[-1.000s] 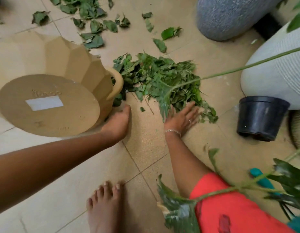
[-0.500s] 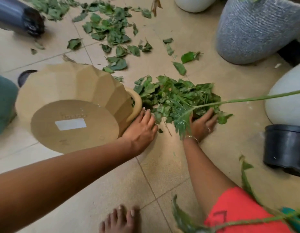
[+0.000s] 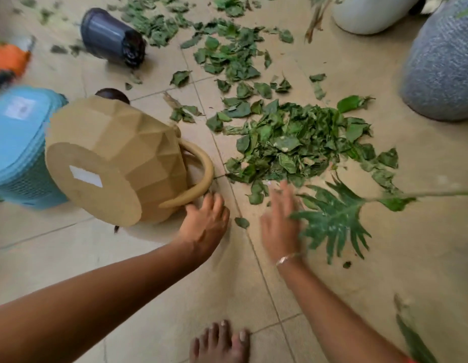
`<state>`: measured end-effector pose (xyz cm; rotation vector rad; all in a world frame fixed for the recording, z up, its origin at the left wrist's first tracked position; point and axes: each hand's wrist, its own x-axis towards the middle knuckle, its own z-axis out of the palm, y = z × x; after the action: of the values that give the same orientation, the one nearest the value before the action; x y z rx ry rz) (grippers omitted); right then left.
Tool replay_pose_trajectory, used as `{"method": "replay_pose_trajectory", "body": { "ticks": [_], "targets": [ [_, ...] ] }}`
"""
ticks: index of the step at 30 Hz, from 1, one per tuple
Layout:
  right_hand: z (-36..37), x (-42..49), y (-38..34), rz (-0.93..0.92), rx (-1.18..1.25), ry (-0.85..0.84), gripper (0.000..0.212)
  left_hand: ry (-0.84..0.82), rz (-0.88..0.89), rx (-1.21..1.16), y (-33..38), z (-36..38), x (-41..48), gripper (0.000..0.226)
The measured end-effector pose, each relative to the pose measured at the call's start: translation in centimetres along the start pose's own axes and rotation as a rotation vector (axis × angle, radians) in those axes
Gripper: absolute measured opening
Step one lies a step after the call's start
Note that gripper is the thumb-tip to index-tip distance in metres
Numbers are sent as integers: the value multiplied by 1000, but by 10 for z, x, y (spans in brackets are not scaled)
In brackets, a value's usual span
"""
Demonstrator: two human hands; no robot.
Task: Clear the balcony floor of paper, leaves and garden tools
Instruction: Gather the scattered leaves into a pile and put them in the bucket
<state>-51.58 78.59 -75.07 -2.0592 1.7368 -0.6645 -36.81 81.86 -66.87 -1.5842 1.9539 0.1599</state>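
The right hand (image 3: pixel 280 224) has slid back off the green leaf pile (image 3: pixel 293 145), fingers spread; the left hand (image 3: pixel 205 224) stays beside the tipped tan faceted basket (image 3: pixel 117 158), fingers loosely apart.

A: Sandy tan on the faceted bucket (image 3: pixel 117 153), with a white label (image 3: pixel 86 176) on its base.
B: Green leaves (image 3: pixel 293 142) everywhere over beige tiles (image 3: pixel 175 284)!
A: Turquoise basket (image 3: pixel 18 153), fine mesh pattern down its side.
B: Speckled grey planter (image 3: pixel 442 64), plain white pot (image 3: pixel 366 14) beside it.
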Motion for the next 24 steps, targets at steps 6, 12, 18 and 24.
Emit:
{"method": "replay_pose_trajectory", "body": {
  "ticks": [6, 12, 18, 24],
  "targets": [
    [30, -3, -15, -817, -399, -505, 53, -76, -135, -47, -7, 21, -17, 45],
    [-8, 74, 13, -392, -398, -346, 60, 38, -250, -518, -9, 56, -55, 33],
    [15, 4, -38, -407, -15, -354, 49, 83, -634, -667, -29, 101, -72, 47],
    [28, 26, -131, 872, 1025, -394, 32, 194, -673, -738, -31, 115, -64, 56]
  ]
}}
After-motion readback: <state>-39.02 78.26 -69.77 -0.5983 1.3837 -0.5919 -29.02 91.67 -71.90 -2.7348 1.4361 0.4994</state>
